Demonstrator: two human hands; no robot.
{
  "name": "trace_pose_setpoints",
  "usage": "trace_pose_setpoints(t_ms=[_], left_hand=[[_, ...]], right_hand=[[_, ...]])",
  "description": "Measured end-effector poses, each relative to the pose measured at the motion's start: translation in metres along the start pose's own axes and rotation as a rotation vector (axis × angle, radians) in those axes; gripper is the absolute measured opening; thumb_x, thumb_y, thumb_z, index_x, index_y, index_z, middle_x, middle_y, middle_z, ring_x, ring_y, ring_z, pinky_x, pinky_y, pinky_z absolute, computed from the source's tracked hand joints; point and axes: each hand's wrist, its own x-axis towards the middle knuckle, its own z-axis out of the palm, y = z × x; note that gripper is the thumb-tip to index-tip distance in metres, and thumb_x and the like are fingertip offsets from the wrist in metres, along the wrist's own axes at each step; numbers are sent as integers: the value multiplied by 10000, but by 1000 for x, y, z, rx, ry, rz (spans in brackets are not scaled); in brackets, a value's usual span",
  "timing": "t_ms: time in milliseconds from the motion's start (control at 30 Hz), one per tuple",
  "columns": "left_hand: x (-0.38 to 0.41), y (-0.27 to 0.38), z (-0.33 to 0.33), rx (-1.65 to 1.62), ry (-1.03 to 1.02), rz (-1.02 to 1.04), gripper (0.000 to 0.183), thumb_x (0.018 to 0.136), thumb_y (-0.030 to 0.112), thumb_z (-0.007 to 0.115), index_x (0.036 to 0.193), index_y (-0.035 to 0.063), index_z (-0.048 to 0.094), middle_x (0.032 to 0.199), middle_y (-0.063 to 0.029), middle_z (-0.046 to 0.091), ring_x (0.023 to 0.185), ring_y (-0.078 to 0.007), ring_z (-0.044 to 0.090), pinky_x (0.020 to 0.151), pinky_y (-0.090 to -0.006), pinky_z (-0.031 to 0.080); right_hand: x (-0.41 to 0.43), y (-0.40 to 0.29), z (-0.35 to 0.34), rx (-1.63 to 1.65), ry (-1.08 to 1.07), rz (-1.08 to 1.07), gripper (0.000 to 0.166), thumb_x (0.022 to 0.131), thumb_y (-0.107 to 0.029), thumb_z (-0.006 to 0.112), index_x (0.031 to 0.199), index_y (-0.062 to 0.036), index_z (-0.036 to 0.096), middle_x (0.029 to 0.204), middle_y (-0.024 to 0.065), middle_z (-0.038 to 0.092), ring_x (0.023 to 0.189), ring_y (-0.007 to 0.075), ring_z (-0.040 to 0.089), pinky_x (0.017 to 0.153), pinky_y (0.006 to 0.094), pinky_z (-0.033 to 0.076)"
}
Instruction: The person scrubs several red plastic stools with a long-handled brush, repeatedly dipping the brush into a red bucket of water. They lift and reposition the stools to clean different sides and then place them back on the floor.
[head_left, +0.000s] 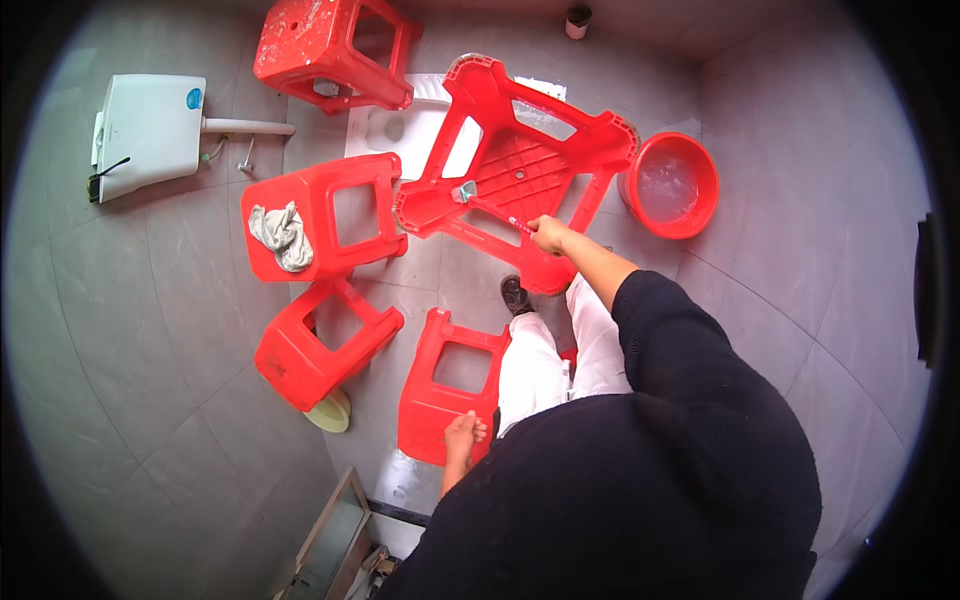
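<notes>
My right hand (551, 235) grips the red handle of a scrub brush (466, 193). The brush head is over the ribbed underside of a red plastic stool (553, 166), which is turned so its legs point up toward me. My left hand (464, 434) is loosely closed with nothing visible in it, above or at another red stool (439, 420) beside my leg; whether it touches the seat is unclear. To the right of the turned stool stands a red bucket (709, 187) holding cloudy water.
A grey rag (283, 236) lies on a red stool (322, 176) at the left, with more red stools (300, 367) (296, 45) around. A white squat toilet (386, 131), wall cistern (150, 139), pale yellow basin (334, 411), floor cup (577, 24) and framed door (330, 532) also show.
</notes>
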Motion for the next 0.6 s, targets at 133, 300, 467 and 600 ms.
trace_pose_setpoints(t_ms=[133, 300, 467, 600], left_hand=[[-5, 27, 28, 21, -39, 6, 262, 839, 248, 482, 693, 34, 522, 616, -62, 571, 504, -95, 506, 477, -207, 400], [4, 40, 40, 51, -61, 66, 267, 839, 252, 480, 692, 33, 522, 613, -65, 574, 490, -92, 502, 470, -207, 397], [7, 45, 34, 36, -54, 108, 270, 838, 255, 481, 691, 32, 521, 607, -65, 571, 481, -92, 499, 458, -208, 394], [3, 47, 34, 51, -41, 89, 265, 838, 249, 483, 689, 33, 521, 605, -61, 570, 482, -88, 497, 453, -203, 390]], right_hand=[[-5, 22, -7, -270, 155, -357, 371, 765, -108, 469, 1135, -79, 475, 828, 166, 589, 720, 280, 578, 671, 347, 462], [-110, 7, -63, -272, 25, -501, 396, 781, -122, 445, 1176, -84, 444, 864, 166, 586, 761, 252, 578, 642, 328, 451], [-178, -39, -99, 121, -243, -146, 414, 807, -111, 432, 1220, -118, 406, 578, 21, 424, 426, 83, 382, 365, 245, 320], [-98, -22, -61, 71, -261, -115, 374, 798, -102, 442, 1172, -115, 460, 590, 53, 484, 462, 106, 462, 407, 268, 378]])
